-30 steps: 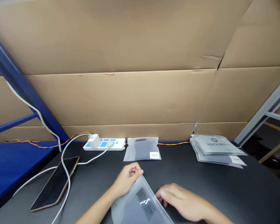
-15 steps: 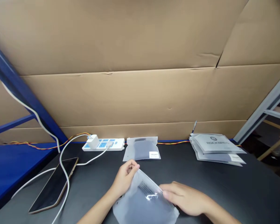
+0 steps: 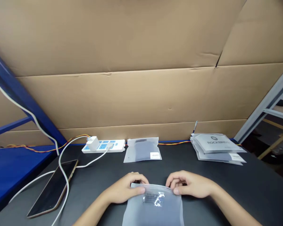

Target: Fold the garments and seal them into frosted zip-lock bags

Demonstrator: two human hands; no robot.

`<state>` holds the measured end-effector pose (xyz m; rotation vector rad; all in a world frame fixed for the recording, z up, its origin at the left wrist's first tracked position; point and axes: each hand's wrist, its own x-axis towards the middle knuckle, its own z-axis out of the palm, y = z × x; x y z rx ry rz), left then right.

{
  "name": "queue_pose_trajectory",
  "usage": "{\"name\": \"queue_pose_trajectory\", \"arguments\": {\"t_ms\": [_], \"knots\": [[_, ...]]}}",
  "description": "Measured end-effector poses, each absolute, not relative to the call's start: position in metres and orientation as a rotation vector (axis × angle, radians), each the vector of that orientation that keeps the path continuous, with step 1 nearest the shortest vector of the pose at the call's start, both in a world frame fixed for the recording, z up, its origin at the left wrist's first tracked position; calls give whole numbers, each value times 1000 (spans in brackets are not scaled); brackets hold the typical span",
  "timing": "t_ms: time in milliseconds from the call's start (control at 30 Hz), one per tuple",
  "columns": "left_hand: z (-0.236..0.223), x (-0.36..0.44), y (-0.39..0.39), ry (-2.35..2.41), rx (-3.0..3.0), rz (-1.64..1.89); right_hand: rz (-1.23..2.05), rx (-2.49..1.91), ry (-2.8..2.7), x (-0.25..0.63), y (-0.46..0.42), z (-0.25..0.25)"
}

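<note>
- Translucent pouch [image 3: 153, 213]: lies at the near edge of the view, centered between the two hands, its sealing strip uppermost; a dark item shows through the film, and glare covers part of the printed block.
- Left hand [image 3: 126, 188]: partly closed, pinching the pouch's upper left corner, with the thumb on the front face and the fingers curled behind the edge.
- Right hand [image 3: 191, 184]: partly closed, thumb and curled fingers pinching the upper right corner.
- Black tabletop [image 3: 217, 180]: supports the items listed here.
- Single pouch [image 3: 143, 150]: flat beyond the hands, a white label at its lower right.
- Stack of pouches [image 3: 214, 144]: at the far right, dark lettering on the topmost; a pen [image 3: 195, 127] projects behind it.
- Power strip [image 3: 120, 145]: at the rear left, bearing a white adapter [image 3: 92, 143].
- Dark-screened device [image 3: 49, 191]: at the left, crossed by a white cable [image 3: 65, 177].
- Cardboard panel [image 3: 141, 100]: forms the background.
</note>
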<state>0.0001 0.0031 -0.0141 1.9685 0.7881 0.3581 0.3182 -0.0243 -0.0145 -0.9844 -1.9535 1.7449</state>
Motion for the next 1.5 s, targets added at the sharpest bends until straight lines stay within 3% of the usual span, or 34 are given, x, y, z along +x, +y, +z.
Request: {"name": "queue_pose_trajectory", "arguments": {"t_ms": [133, 433, 533, 767, 967, 1333, 1500], "knots": [[-17, 1, 1, 828, 2020, 262, 1828, -960, -1991, 326, -24, -10], [-16, -8, 8, 608, 1868, 297, 1554, -950, -1569, 295, -24, -34], [-20, 6, 5, 688, 1734, 450, 1490, -953, -1486, 268, -35, -39], [-28, 37, -17, 883, 1889, 439, 1214, -1009, -1612, 236, -58, -42], [-21, 39, -21, 842, 1872, 475, 1231, -963, -1588, 239, -59, -40], [-6, -8, 6, 1009, 2104, 357, 938, -1001, -1212, 309, -6, -44], [-13, 11, -16, 1248, 2362, 669, 1055, -1066, -1064, 301, -5, -58]]}}
